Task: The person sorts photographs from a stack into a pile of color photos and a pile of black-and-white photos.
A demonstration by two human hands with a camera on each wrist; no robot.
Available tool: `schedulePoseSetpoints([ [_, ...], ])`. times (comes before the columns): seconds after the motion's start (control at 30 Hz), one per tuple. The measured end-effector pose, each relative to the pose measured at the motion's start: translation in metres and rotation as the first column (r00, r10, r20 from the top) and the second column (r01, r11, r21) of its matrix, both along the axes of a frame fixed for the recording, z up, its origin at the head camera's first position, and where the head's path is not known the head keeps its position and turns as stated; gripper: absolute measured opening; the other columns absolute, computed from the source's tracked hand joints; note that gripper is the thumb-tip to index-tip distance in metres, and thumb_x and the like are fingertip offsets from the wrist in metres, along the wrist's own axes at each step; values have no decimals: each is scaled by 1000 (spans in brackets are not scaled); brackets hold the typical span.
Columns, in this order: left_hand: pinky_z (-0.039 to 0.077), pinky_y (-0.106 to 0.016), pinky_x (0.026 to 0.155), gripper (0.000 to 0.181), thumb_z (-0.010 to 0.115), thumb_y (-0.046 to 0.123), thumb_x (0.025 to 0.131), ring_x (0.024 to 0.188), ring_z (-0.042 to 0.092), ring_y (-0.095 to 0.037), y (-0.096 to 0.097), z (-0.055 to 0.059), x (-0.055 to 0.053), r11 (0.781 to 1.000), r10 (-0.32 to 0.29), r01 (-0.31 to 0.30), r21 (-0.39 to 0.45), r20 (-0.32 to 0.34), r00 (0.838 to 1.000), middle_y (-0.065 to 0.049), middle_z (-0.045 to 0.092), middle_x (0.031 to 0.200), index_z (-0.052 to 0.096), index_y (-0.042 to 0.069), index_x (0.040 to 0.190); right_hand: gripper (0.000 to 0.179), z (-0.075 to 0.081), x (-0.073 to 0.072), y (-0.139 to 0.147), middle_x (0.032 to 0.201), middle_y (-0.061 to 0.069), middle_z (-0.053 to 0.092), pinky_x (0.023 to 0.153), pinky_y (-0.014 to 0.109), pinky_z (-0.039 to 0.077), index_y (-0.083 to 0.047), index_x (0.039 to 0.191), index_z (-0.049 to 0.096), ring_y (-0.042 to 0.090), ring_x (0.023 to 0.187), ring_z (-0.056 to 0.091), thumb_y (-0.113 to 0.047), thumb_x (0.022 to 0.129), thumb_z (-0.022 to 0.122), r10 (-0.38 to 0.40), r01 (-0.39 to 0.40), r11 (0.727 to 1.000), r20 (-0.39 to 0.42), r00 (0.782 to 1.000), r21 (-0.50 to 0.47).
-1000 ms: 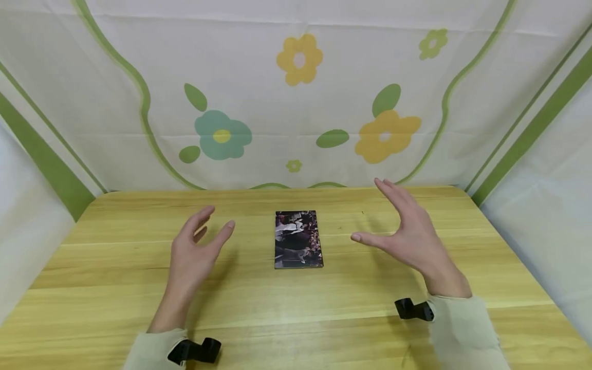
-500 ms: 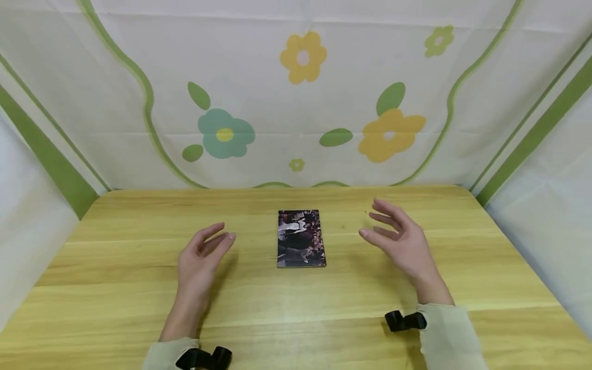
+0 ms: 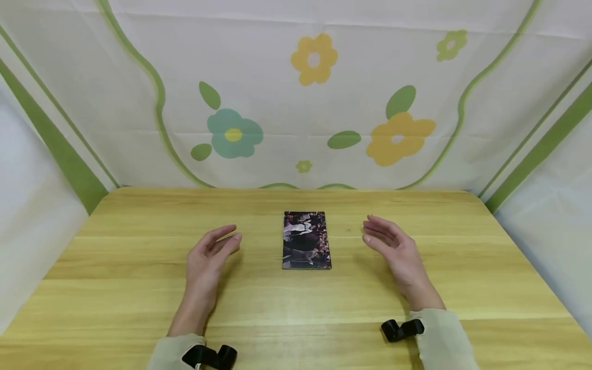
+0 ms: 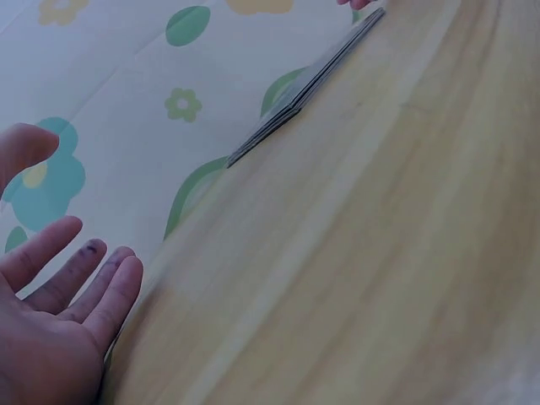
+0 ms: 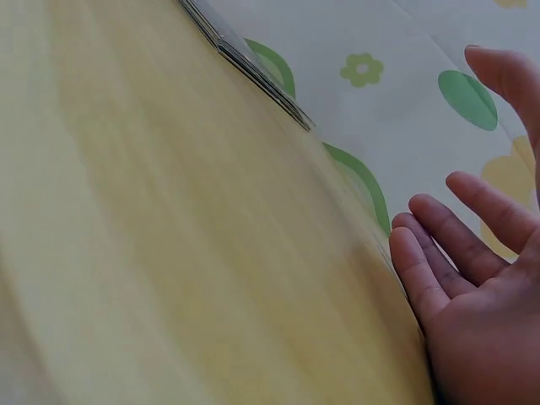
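A thin rectangular stack of postcard-like sheets [image 3: 307, 240] lies flat at the middle of the table, a dark photo with white and pink parts on top. Its layered edges [image 4: 308, 89] show in the left wrist view, and the layers [image 5: 253, 72] show in the right wrist view too. My left hand [image 3: 208, 262] is to the left of the stack, its fingers loosely bent and holding nothing. To the right, my right hand [image 3: 400, 257] also has nothing in it, fingers relaxed towards the stack. A gap of bare wood separates each hand from the stack.
The wooden table [image 3: 296, 318] runs back to a white cloth [image 3: 277, 103] printed with flowers and green lines. White cloth also hangs at both sides. A black wrist camera [image 3: 210, 355] sits at the left sleeve and another wrist camera [image 3: 402, 330] at the right.
Both hands have come slightly inward, and the right hand has lowered, its spread thumb and fingers drawing closer together. The stack stays in place on the table while the head view shifts slightly.
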State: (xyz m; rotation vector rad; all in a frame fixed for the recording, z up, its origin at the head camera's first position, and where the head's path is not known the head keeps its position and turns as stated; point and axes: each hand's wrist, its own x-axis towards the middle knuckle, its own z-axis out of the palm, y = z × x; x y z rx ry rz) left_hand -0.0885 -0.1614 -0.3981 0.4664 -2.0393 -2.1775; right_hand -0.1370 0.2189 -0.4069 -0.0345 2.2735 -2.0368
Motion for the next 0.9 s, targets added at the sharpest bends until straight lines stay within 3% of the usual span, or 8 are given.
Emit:
schedulePoseSetpoints([
  [0.13,57,-22,100,47,81,28,99,111,73,-7,1,-2,-1,1000,5,-5,-2,7,1000,11,77,118,68,6,138,66,-1,0,2,150,8,62,105,16,53,0,158,47,11,132,64,-20,102,76,-3,2,999,-14,1000,-36],
  [0.3,57,-22,99,45,80,27,99,108,74,-7,2,-3,0,1000,9,-9,-8,8,1000,15,78,114,69,7,138,64,-2,0,2,148,8,63,105,16,53,0,157,49,12,132,64,-20,102,76,3,-4,1000,-20,1000,-14],
  [0.43,57,-20,97,45,81,26,98,110,72,-5,5,-2,-1,999,2,-2,-47,3,1000,7,77,122,70,6,137,63,-2,-1,-1,150,11,63,105,17,54,-2,154,53,13,131,65,-23,101,78,10,-10,1000,-18,1000,19],
  [0.6,54,-18,94,40,82,23,97,112,67,-11,20,-6,-2,981,-40,44,-191,24,999,-7,73,131,73,10,134,60,-2,0,-9,147,12,68,99,17,56,-8,149,62,9,122,68,-31,97,82,8,-10,992,17,1000,122],
  [0.73,47,-29,101,39,84,21,95,119,61,-21,39,-8,-2,963,-80,76,-260,-6,997,-9,70,135,75,11,131,56,-3,3,-23,139,7,73,102,26,55,-13,144,68,16,120,69,-34,94,85,-8,12,962,-14,1000,271],
  [0.9,44,-43,112,39,86,16,91,127,60,-26,56,-10,-3,944,-136,111,-311,-59,989,-7,71,134,77,11,128,60,-6,5,-47,139,0,72,117,52,42,-20,143,68,26,133,57,-38,89,89,23,22,886,-92,996,463],
])
